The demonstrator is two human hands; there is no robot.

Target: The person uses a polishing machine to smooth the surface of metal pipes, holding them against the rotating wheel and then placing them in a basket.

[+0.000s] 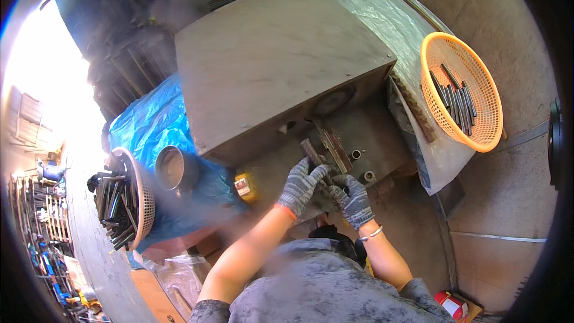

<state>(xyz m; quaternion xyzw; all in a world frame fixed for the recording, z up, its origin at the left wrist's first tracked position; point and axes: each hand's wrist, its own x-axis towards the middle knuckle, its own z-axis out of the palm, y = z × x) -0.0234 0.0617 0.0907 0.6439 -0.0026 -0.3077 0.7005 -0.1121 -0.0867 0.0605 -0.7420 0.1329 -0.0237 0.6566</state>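
Observation:
In front of the machine, both my hands wear grey striped knit gloves and work close together. My left hand [301, 186] is closed around a dark, brownish metal rod [310, 151], whose upper end sticks out past the fingers. Just to its right, my right hand [353, 201] has its fingers curled by the rod's lower end; what they grip is hidden. Beyond them, a metal guide bar [336, 151] slopes on the machine's bed. Beside that lie a small metal ring [356, 154] and a nut-like collar [369, 176].
A big grey metal housing [269, 66] fills the middle. An orange basket [491, 107] with several dark tubes stands right; a pale basket [145, 203] full of dark tubes stands left. Near my left arm are a metal cup [179, 170], a yellow container [246, 188] and blue sheeting [152, 116].

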